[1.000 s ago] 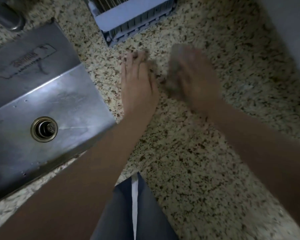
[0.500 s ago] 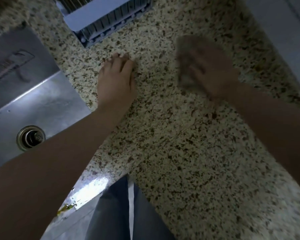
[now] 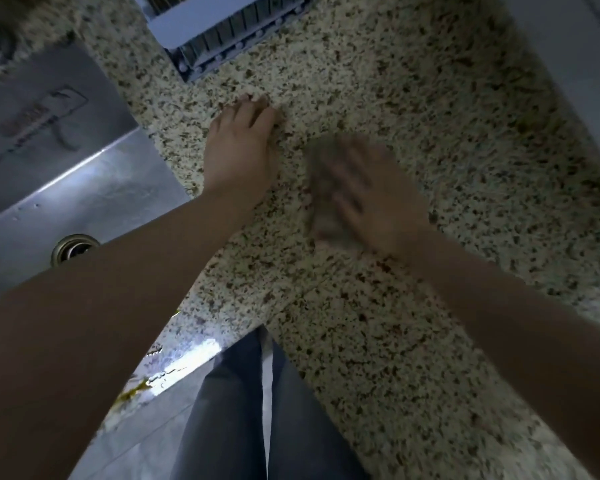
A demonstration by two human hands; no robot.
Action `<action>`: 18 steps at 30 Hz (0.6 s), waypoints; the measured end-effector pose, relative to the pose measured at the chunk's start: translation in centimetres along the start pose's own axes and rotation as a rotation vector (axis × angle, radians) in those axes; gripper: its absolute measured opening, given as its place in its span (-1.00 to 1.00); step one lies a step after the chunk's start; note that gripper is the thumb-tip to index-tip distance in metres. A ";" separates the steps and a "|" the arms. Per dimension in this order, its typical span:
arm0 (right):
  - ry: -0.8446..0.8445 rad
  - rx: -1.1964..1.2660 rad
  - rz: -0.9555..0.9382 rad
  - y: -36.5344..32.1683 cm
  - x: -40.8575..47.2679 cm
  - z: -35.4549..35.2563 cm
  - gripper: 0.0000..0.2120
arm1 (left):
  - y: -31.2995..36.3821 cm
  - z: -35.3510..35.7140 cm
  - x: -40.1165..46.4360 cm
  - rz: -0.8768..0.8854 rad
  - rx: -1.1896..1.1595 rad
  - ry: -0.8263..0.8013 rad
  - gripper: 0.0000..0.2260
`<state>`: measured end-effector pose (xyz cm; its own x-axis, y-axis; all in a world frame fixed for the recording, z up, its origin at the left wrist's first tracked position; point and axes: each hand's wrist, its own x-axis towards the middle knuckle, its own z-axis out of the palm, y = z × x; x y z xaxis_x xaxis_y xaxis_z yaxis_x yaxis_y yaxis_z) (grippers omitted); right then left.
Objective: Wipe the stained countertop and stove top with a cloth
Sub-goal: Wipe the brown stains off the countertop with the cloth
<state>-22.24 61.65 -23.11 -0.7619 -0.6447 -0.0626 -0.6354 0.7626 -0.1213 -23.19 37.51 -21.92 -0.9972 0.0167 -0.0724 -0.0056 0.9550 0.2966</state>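
Observation:
The speckled granite countertop point(image 3: 413, 109) fills most of the head view. My right hand point(image 3: 371, 199) presses flat on a greyish-brown cloth point(image 3: 321, 188) on the counter, both blurred by motion. The cloth shows mostly at the hand's left side. My left hand point(image 3: 243, 147) rests palm down on the counter just left of the cloth, fingers together and pointing away from me, holding nothing. The stove top is not in view.
A steel sink point(image 3: 59, 188) with a round drain point(image 3: 73, 249) lies to the left. A blue-grey dish rack point(image 3: 222, 26) stands at the back edge. A pale wall point(image 3: 582, 64) borders the right. My blue trousers point(image 3: 250, 410) show below the counter's front edge.
My right hand and the cloth have slid left and toward me across the counter, back near the left hand. The left hand has stayed planted on the counter.

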 end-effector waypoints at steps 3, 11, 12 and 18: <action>0.106 0.016 0.412 1.8 4.0 -0.5 -0.42 | -0.5 -0.5 0.0 -0.002 -0.103 0.009 -0.58; 0.069 0.097 -0.129 -13.0 0.2 2.2 -0.45 | -5.3 -2.3 -5.3 0.128 -0.090 0.093 -0.58; 0.043 0.077 -0.225 -11.9 0.9 1.9 -0.44 | -5.3 -2.6 -6.2 0.112 -0.086 0.084 -0.57; 0.050 0.017 0.268 -2.4 0.5 0.3 -0.37 | -3.5 -3.5 -10.4 0.062 -0.134 0.052 -0.54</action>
<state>-21.06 59.49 -23.11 -0.9079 -0.4166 -0.0459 -0.4086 0.9043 -0.1239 -13.07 32.90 -18.87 -0.9984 0.0557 -0.0013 0.0498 0.9045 0.4236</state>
